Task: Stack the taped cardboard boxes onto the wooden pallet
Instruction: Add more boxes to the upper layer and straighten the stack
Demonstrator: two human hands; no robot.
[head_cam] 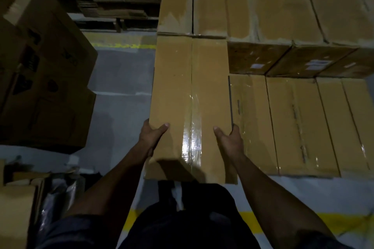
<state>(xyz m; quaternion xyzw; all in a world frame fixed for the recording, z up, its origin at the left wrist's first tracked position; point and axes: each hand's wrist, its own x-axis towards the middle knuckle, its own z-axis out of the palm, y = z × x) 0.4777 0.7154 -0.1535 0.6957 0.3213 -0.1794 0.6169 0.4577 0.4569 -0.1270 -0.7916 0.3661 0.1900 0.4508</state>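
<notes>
Long taped box [188, 97] at stack's left edge, beside lower row of boxes [303, 123]. Left hand [152, 135] and right hand [229, 137] clamp its near side walls, thumbs on top. Judged stiff, bulky; glossy tape slippery, so grip bare cardboard.

A warehouse: stacked taped cardboard boxes [283, 6], grey concrete floor [121, 79] with yellow painted lines [123, 46], flattened cartons [113, 4] piled behind
</notes>
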